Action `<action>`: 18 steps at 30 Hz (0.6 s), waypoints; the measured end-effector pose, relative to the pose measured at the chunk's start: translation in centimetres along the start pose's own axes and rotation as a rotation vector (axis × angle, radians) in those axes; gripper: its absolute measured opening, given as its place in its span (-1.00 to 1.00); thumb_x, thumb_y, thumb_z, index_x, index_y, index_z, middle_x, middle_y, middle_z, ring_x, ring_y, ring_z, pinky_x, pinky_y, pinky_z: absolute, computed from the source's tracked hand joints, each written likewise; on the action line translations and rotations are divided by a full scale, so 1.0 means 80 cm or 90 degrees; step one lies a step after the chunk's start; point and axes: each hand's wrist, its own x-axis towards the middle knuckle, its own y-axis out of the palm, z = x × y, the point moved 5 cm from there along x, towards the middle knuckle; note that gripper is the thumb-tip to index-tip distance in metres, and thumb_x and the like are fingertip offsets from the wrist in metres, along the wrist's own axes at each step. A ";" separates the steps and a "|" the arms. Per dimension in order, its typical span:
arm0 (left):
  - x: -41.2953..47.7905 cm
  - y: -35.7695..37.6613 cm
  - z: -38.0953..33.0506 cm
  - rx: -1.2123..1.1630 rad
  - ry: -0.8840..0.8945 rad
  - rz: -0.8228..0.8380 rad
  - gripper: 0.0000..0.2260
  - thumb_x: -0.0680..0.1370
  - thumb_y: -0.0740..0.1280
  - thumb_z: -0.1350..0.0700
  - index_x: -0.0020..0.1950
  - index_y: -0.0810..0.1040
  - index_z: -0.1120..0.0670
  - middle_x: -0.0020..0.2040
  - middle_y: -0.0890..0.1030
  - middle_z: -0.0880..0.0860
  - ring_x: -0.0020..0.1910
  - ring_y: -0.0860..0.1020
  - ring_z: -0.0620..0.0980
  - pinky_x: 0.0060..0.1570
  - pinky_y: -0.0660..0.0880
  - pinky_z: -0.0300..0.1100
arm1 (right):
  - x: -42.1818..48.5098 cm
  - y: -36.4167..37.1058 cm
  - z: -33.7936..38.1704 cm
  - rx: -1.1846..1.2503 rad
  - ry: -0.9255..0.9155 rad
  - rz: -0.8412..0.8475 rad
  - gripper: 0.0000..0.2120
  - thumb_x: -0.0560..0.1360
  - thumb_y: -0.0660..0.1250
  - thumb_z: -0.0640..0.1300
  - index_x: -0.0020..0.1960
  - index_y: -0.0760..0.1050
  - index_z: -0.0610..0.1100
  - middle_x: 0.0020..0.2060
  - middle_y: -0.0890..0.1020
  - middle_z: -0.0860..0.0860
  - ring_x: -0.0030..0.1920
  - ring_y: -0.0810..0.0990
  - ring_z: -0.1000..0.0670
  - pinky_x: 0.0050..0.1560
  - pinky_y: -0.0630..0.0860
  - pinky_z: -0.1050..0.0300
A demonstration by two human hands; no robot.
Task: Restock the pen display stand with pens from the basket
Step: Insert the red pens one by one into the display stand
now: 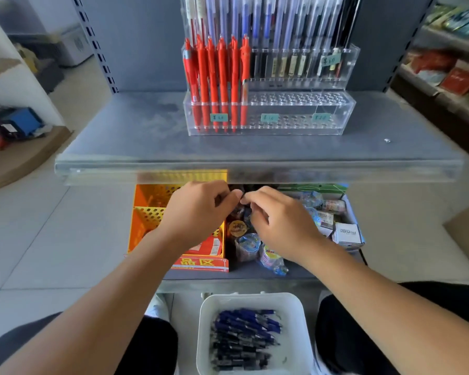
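Note:
A clear acrylic pen display stand [336, 115] sits on the grey upper shelf. Red pens [214, 77] fill its front left section, and the front holes to their right are empty. Blue and dark pens stand in the rear tiers. A white basket [295, 315] on the floor between my knees holds several blue and black pens [244, 336]. My left hand [198, 212] and my right hand [282, 226] hover in front of the lower shelf with fingers curled and fingertips almost meeting. Against the dark goods behind, I cannot see whether anything is pinched between them.
The grey shelf edge [255, 166] juts out just above my hands. Below it stand an orange perforated organizer [149, 209], a red label box [201, 262], wrapped snacks [248, 246] and small white boxes [347, 234]. Other shelves with goods are at the right.

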 end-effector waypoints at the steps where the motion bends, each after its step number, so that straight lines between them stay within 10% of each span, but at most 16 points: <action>1: -0.004 0.010 0.002 0.012 0.002 0.026 -0.60 0.61 0.21 -0.17 -0.35 0.41 0.00 -0.48 0.46 0.00 -0.49 0.41 0.00 -0.49 0.26 -0.15 | -0.007 0.011 -0.003 -0.005 0.013 0.032 -0.63 0.53 0.10 -0.08 0.15 0.62 -0.11 -0.04 0.64 0.00 -0.22 0.60 -0.06 -0.32 0.51 0.04; 9: -0.042 0.099 0.043 0.094 -0.088 0.272 -0.57 0.62 0.11 -0.25 -0.36 0.36 -0.05 -0.38 0.42 -0.07 -0.33 0.42 0.01 -0.35 0.27 -0.14 | -0.076 0.116 -0.068 -0.113 0.150 0.417 -0.84 0.61 0.11 -0.13 -0.01 0.46 -0.04 -0.03 0.54 -0.01 -0.05 0.52 -0.15 -0.14 0.42 0.03; 18: -0.146 0.246 0.072 0.168 -0.076 0.599 -0.64 0.63 0.14 -0.16 0.15 0.58 0.05 0.11 0.59 0.10 0.12 0.54 0.15 -0.11 0.40 -0.10 | -0.220 0.227 -0.116 -0.057 0.368 0.591 -0.80 0.53 0.13 -0.29 -0.24 0.41 -0.14 -0.28 0.51 -0.07 -0.16 0.53 -0.16 -0.11 0.50 0.03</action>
